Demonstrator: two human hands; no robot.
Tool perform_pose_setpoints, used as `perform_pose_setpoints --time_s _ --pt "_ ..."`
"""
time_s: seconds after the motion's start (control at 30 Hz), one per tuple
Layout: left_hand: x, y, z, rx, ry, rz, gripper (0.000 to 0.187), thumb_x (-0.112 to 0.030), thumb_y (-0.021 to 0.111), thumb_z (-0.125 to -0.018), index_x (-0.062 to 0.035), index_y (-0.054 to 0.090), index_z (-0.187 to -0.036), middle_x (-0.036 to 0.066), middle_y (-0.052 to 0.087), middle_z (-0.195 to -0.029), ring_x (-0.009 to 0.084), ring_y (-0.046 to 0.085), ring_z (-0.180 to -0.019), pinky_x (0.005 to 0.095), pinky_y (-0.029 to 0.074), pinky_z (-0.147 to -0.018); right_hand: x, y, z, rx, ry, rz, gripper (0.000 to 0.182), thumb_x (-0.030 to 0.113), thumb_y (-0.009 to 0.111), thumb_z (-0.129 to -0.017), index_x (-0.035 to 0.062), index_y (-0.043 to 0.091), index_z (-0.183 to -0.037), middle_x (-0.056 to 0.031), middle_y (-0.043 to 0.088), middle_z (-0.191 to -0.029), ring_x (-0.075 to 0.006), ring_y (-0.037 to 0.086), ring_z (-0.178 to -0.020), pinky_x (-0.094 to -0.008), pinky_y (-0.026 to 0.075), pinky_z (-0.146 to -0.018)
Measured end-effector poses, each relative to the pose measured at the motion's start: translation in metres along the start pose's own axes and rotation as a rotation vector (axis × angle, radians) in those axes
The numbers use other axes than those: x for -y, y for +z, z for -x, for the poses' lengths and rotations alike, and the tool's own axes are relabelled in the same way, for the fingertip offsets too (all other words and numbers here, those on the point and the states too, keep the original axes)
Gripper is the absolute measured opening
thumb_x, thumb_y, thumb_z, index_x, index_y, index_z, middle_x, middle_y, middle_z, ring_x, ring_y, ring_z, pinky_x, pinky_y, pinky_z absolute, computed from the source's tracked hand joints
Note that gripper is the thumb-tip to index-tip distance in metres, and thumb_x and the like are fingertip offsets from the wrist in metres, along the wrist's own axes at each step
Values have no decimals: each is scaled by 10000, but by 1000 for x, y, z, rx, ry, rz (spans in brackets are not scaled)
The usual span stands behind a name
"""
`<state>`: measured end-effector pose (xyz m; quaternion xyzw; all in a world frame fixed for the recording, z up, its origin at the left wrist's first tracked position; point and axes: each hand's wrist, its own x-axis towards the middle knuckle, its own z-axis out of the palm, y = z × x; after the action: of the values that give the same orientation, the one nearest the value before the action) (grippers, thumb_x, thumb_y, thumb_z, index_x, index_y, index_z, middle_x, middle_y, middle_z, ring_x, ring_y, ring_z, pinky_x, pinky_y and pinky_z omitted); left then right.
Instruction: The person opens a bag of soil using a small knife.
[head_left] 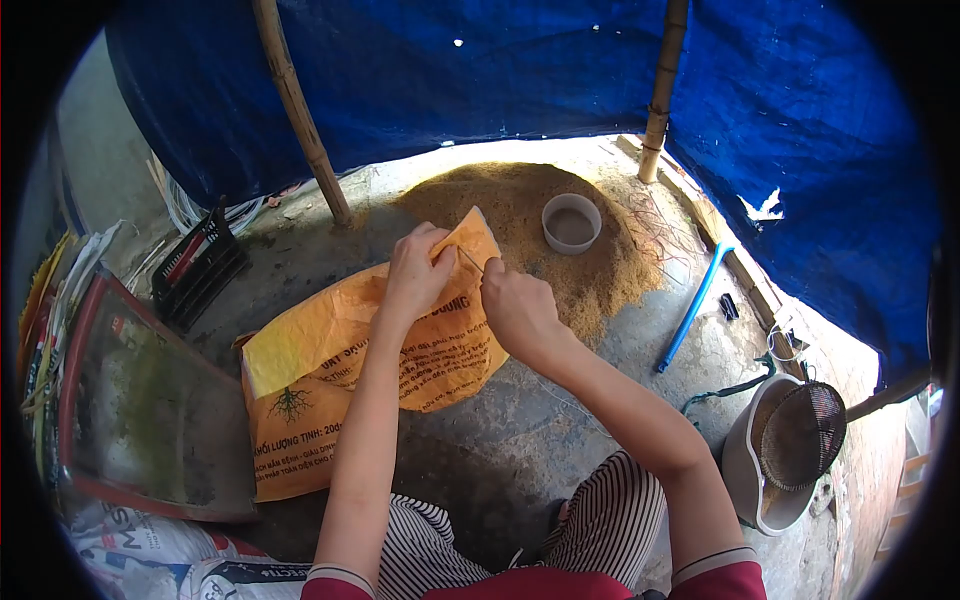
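A printed orange sack (400, 350) lies across the floor in front of me, its upper right corner lifted. My left hand (415, 268) is closed on the sack near that corner, with thumb and fingers pinching the material. Just to the right, my right hand (520, 310) is closed in a fist around a thin metal tool (469, 258). The tool's narrow end points up and left against the sack, close to my left thumb. Most of its grip is hidden in my fist, so I cannot tell its kind.
Behind the sack spreads a brown granular heap (480, 190) with a white tub (572, 223) on it. A blue tube (693, 310) lies right. Nearby stands a white bucket (738, 470) with a mesh strainer (800, 437). A black crate (200, 268) and framed panel (150, 400) are left.
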<state>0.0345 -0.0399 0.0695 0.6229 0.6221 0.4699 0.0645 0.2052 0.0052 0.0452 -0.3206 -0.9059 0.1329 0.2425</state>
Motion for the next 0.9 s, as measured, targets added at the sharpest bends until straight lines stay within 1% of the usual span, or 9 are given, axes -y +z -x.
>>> perform_pose_setpoints --time_s 0.13,0.2,0.43,0.47,0.5,0.57,0.73,0.83,0.9 --pt "5 4 -1 -66 97 18 156 -63 613 -838 59 652 -927 148 599 -819 312 586 -700 375 446 -639 14 -19 -9 0 23 276 229 209 578 -867 -4 537 -944 -113 619 -660 -170 611 -494 -332 472 -423" --pt "5 4 0 -61 139 36 153 -52 612 -835 61 649 -930 148 594 -818 311 584 -699 375 443 -632 20 -66 -16 570 588 -829 295 279 564 -907 -3 527 -985 -39 564 -650 -104 506 -420 -282 434 -375" --pt "2 4 0 -3 177 6 142 -22 608 -824 54 647 -938 143 578 -814 299 579 -689 381 435 -617 14 -30 -4 361 361 -510 310 275 523 -928 -31 513 -975 -118 598 -706 -214 572 -457 -345 475 -420" --pt "-1 8 2 1 177 6 142 -22 608 -824 54 647 -938 143 578 -814 299 579 -689 381 435 -617 21 -14 2 -6 110 86 258 218 522 -900 -39 520 -920 -209 630 -741 -351 636 -579 -426 513 -515" --pt "-7 16 5 38 202 3 149 -24 611 -822 50 648 -945 145 584 -823 299 580 -691 381 438 -620 17 -10 0 -6 116 84 258 218 522 -900 -39 520 -920 -209 630 -741 -351 636 -579 -426 513 -515" --pt "-9 18 3 66 232 -5 156 -26 614 -819 47 650 -952 146 590 -833 299 580 -692 381 441 -624 13 -12 -12 42 182 81 242 213 508 -902 -26 499 -864 -246 609 -731 -427 604 -735 -518 470 -646" --pt "-20 -9 3 106 -2 129 194 -132 628 -868 -8 671 -1010 76 573 -790 173 551 -702 304 431 -646 20 -35 -6 115 169 -288 293 232 523 -895 -59 523 -930 -214 615 -719 -352 621 -659 -458 472 -595" --pt "-6 -30 -2 43 -23 155 221 -177 637 -876 -25 673 -1034 38 574 -797 128 548 -729 278 439 -663 29 -36 13 198 329 -462 291 223 538 -889 -60 525 -960 -208 607 -709 -343 617 -647 -435 464 -593" --pt "-6 -37 0 22 -13 138 224 -159 653 -859 -24 671 -1037 42 573 -799 130 547 -715 290 446 -656 20 -17 23 1 166 -380 294 160 536 -869 -56 459 -1053 -251 613 -734 -430 611 -677 -479 483 -610"
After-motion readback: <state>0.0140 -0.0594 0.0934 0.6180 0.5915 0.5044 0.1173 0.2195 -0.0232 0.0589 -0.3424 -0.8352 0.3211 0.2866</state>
